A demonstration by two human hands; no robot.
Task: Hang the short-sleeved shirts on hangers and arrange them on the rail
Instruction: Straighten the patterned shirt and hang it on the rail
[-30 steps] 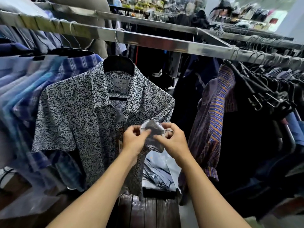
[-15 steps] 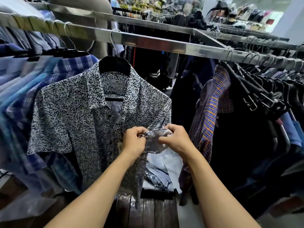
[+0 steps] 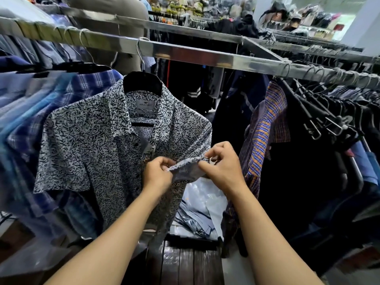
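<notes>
A white short-sleeved shirt with a dark leaf print (image 3: pixel 98 145) hangs on a black hanger (image 3: pixel 141 82) whose wire hook sits over the steel rail (image 3: pixel 205 56). Its collar is open and its front faces me. My left hand (image 3: pixel 158 175) and my right hand (image 3: pixel 223 163) both pinch the shirt's right front edge at chest height, holding a folded flap of the cloth between them. The flap shows its pale inner side.
Blue checked shirts (image 3: pixel 30 112) crowd the rail on the left. An orange and purple checked shirt (image 3: pixel 261 138) and dark clothes with black clip hangers (image 3: pixel 320 122) hang on the right. Below lie bagged shirts (image 3: pixel 201 212) on a dark wooden bench (image 3: pixel 181 266). A second rail runs behind.
The flap of cloth between my hands has been turned over and flattened, and my right hand has risen a little. The shirt stays on the rail.
</notes>
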